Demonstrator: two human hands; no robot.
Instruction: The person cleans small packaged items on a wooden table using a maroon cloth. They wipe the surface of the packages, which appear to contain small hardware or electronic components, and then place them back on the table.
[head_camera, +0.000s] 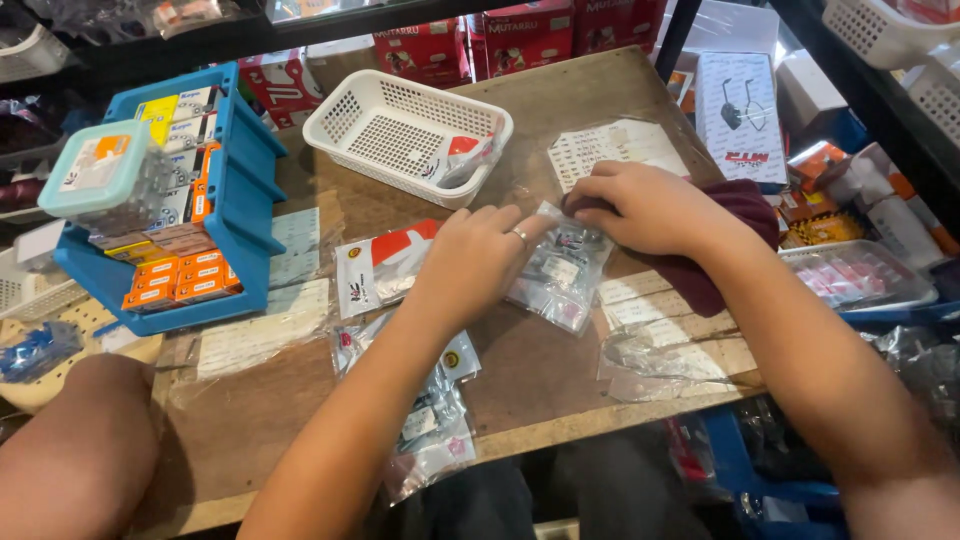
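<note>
I am looking at what seems to be a small parts shop or stockroom. Dark shelves (880, 90) around the worn wooden table (560, 390) hold red boxes (520, 35), a blue bin (235, 200) carries small orange cartons (175, 280), and sealed plastic packets (385, 265) lie about.

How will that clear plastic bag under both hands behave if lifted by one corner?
The clear plastic bag will probably flop and sag, since its film looks thin and wrinkled. Its glossy surface may slip. The small parts inside would likely slide to the low end.
</note>
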